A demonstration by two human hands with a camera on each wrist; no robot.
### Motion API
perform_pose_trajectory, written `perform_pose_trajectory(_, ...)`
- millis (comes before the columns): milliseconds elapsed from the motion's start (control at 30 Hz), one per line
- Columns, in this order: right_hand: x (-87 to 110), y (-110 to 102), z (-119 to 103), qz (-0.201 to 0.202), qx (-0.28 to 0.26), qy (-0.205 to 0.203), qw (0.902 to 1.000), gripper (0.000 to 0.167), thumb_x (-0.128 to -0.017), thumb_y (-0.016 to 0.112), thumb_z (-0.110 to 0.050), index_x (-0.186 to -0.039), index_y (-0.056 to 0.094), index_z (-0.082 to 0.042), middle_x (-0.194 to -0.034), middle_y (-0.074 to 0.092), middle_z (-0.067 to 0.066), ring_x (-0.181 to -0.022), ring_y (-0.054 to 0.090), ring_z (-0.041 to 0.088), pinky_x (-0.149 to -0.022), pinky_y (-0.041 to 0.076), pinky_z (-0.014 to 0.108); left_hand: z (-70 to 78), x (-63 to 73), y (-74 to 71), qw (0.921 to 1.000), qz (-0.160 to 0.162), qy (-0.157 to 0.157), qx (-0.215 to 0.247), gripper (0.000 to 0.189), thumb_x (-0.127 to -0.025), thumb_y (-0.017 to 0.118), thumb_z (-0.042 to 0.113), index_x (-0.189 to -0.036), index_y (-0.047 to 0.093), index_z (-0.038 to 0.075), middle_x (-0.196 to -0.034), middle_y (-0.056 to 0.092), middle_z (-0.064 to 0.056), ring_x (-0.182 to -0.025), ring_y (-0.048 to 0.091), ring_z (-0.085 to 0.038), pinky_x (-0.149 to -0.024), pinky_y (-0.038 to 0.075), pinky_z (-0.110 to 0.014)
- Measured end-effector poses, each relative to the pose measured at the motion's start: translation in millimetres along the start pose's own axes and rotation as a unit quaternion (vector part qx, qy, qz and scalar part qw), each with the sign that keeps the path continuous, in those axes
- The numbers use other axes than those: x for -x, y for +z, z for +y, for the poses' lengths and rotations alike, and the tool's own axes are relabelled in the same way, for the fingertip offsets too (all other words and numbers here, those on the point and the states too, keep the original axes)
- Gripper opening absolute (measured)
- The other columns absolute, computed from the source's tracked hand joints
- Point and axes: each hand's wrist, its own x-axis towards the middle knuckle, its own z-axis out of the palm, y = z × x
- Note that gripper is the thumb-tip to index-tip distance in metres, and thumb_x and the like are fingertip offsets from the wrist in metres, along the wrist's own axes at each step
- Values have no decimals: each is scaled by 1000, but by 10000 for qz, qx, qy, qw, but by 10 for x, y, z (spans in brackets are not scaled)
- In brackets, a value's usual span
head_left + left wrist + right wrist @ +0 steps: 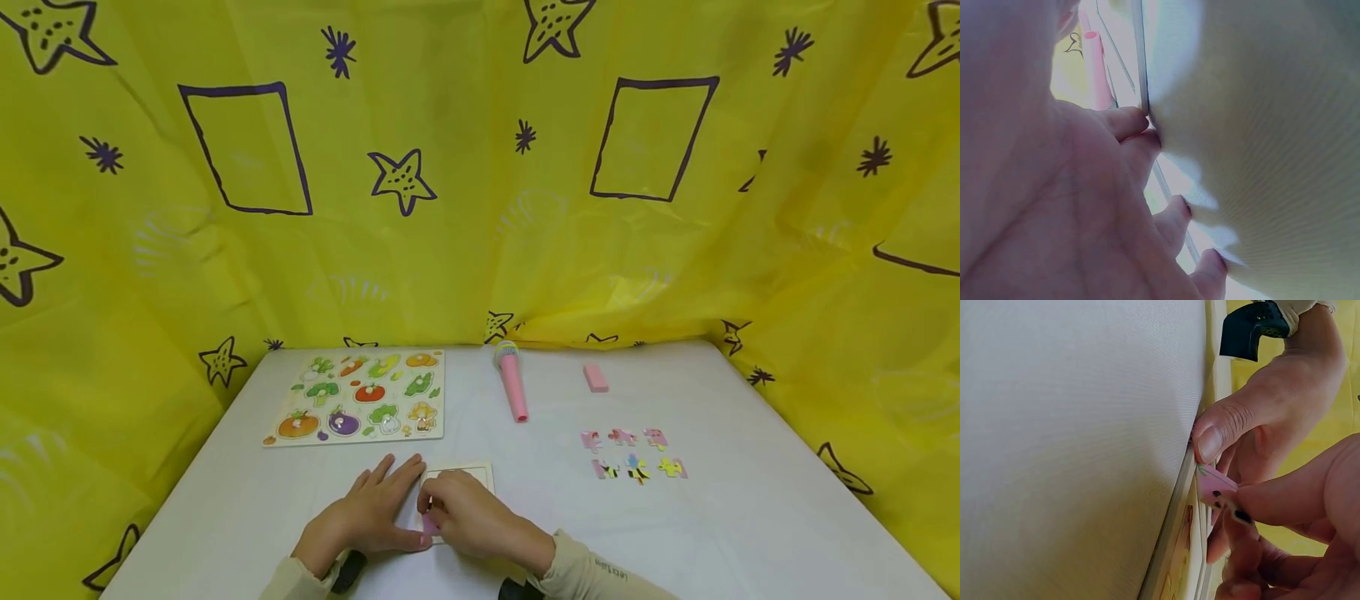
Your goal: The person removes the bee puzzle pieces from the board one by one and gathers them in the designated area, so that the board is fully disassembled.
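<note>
Puzzle piece [1211, 481] is pinched by fingers of the right hand [476, 512], the tray [490, 477] beneath them; the left hand [375, 510] is spread beside. Judged light, thin and stiff, the piece is best held by opposite edges.

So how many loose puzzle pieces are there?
7: right of the mic, three pieces in back, three in front; one piece in the right hand. Others may be hidden beneath.

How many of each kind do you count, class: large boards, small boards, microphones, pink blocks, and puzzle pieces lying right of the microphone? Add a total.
Large board: 1
Small board: 1
Microphone: 1
Pink block: 1
Puzzle pieces: 6
Total: 10
</note>
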Motion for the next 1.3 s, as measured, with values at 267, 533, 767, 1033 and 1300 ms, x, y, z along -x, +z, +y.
perform_pose_trajectory(267,20,5,-34,-126,-112,-31,9999,13,-93,73,5,-97,76,-8,-81,55,-15,-77,48,-3,-71,45,14,149,73,-72,9999,-105,-101,14,106,-85,87,54,-162,39,-1,-171,35,-18,-157,16,-54,-122,11,-76)
perform_pose_trajectory(533,72,-60,73,159,-268,-169,9994,17,-91,72,8,-103,73,-4,-80,56,-13,-76,50,-3,-72,47,16,201,75,-120,9999,-32,-147,-16,101,-86,89,48,-161,41,0,-171,35,-17,-157,17,-53,-123,12,-75)
perform_pose_trajectory(767,227,-204,185,370,-652,4,9972,16,-94,69,11,-104,72,0,-82,58,-11,-76,51,-1,-70,49,20,215,85,-107,9999,-33,-153,-32,102,-86,88,50,-162,40,1,-171,35,-17,-157,18,-53,-123,14,-75)
perform_pose_trajectory(1033,482,-392,362,556,-1127,348,9915,18,-100,61,12,-112,70,4,-94,64,0,-77,59,3,-70,54,24,216,62,-124,9995,-66,-243,-168,103,-86,88,51,-162,40,2,-171,35,-16,-158,18,-52,-124,14,-73)
perform_pose_trajectory(1300,749,-558,536,817,-1258,650,9865,16,-99,65,10,-112,69,3,-87,63,-1,-65,56,2,-60,51,23,189,49,-109,9993,-139,-328,-76,105,-84,88,52,-163,40,2,-172,33,-15,-159,16,-51,-125,12,-72)
